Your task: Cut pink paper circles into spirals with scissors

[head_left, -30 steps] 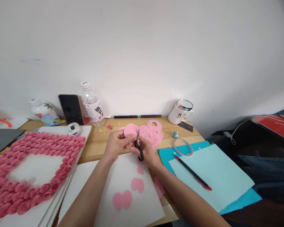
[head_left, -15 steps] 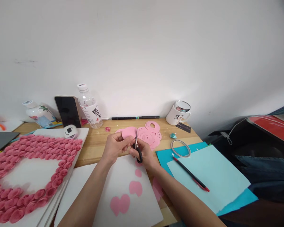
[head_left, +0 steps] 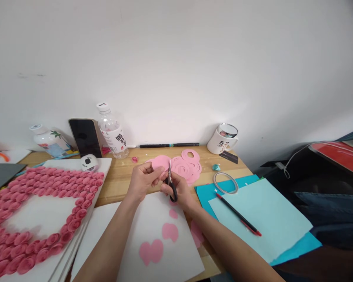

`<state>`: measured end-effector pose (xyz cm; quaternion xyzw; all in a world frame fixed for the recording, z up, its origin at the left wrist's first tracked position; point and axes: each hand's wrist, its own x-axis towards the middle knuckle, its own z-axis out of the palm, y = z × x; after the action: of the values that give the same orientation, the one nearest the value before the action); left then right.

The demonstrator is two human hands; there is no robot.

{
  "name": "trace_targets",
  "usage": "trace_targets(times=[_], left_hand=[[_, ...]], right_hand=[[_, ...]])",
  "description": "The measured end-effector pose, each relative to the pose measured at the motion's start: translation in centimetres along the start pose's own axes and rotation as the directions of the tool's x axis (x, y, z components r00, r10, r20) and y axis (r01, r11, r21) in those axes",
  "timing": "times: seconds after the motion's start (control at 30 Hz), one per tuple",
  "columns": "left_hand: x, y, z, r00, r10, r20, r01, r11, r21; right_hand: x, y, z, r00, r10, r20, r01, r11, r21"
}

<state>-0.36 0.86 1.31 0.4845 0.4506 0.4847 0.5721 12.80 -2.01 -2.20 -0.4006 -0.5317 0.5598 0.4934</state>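
Between its thumb and fingers, my left hand (head_left: 142, 178) pinches a rounded piece of pink paper (head_left: 161, 161). My right hand (head_left: 179, 190) grips black-handled scissors (head_left: 171, 187), whose blades point away from me beside that paper's right edge. Behind the hands lies a pile of pink paper spirals and rings (head_left: 184, 168). Below them, a white board (head_left: 161, 264) carries several loose pink cut-outs (head_left: 151, 252). Whether the blades are parted is too small to tell.
At left, rolled pink paper flowers (head_left: 76, 211) cover a white board. A phone (head_left: 86, 137), a bottle (head_left: 113, 135) and a mug (head_left: 222, 140) stand along the wall. To the right, a pen (head_left: 238, 214) and a tape roll (head_left: 225, 183) lie on blue paper sheets (head_left: 264, 223).
The hands keep nearly the same pose, with the scissors still at the pink paper. The whole view has shifted very slightly.
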Motion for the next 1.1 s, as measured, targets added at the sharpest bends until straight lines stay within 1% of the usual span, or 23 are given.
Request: trace_targets(times=[0.13,0.4,0.5,0.7,0.9,1.1], left_hand=[[0.06,-0.03,0.02,1.000,-0.017,-0.007,0.018,1.000,0.012],[0.28,-0.62,-0.36,1.000,-0.006,0.000,0.006,1.000,0.012],[0.21,-0.59,-0.28,1.000,-0.019,0.005,0.019,1.000,0.012],[-0.07,-0.31,-0.10,0.998,-0.060,0.019,0.060,0.998,0.001],[0.09,-0.49,-0.31,0.999,-0.042,0.013,0.041,0.999,0.024],[0.05,-0.20,-0.23,0.999,0.024,0.031,-0.025,0.999,0.034]], right_hand=[[0.02,-0.05,0.03,1.000,0.013,-0.006,-0.013,1.000,0.012],[0.02,0.38,0.06,0.999,0.033,-0.023,-0.033,0.999,-0.005],[0.02,0.32,0.10,0.999,0.023,-0.027,-0.023,1.000,-0.004],[0.08,0.11,0.03,0.999,-0.038,-0.032,0.039,0.999,0.017],[0.08,0.10,-0.01,0.999,-0.038,-0.030,0.038,0.999,-0.002],[0.00,-0.36,0.02,1.000,-0.002,-0.031,0.002,1.000,0.001]])
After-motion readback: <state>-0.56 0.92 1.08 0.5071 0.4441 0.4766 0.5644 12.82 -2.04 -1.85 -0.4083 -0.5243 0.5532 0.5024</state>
